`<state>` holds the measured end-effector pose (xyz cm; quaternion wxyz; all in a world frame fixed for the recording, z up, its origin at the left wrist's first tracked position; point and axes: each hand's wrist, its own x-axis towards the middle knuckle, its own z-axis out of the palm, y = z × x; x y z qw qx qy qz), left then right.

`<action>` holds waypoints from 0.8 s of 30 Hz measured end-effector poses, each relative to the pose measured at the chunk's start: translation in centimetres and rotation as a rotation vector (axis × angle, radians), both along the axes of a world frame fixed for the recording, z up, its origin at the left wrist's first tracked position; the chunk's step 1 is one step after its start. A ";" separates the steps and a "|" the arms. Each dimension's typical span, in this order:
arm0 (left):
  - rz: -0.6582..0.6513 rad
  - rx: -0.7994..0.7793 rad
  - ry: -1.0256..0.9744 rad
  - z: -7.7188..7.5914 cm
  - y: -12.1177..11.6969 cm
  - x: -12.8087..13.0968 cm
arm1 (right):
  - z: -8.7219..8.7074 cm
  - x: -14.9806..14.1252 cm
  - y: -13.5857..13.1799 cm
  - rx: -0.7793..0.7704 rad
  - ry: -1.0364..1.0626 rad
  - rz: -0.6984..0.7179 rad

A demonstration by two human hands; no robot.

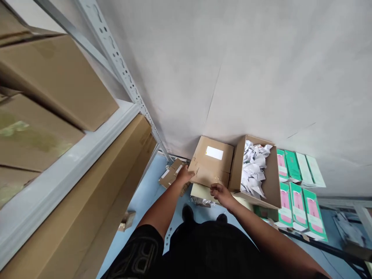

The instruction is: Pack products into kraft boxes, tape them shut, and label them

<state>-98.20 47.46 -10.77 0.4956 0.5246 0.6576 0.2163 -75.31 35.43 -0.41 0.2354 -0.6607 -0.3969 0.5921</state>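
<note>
A closed cardboard box [213, 164] with a white label on its top lies in front of me against the wall. At its left edge is my left hand [185, 175], closed on the edge with the thumb on top; the other fingers are mostly hidden. My right hand [222, 193] is by the front edge of the same box, its fingers loosely bent and a little apart, with nothing visible in them. Whether it touches the box I cannot tell. Just to the right stands an open cardboard box [276, 180] full of crumpled white paper [253, 170].
Green and pink product boxes [298, 201] stand in rows at the right. Smaller cardboard boxes [169, 176] lie on the blue floor [149, 197] at the left. A metal shelf [116, 120] with large cartons [61, 77] rises close on my left. The grey wall [247, 69] closes the far side.
</note>
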 end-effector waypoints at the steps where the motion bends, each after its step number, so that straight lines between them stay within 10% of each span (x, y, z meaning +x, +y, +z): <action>1: -0.020 -0.015 0.009 -0.3 0.2 0.0 | -0.1 0.1 -0.2 -0.014 -0.011 -0.027; 14: -0.009 -0.014 0.030 0.7 1.1 -2.3 | 0.6 1.9 -1.3 -0.051 -0.039 -0.107; 24: 0.043 0.104 -0.385 6.7 -1.7 -5.7 | 1.3 1.9 -0.2 0.069 -0.054 -0.103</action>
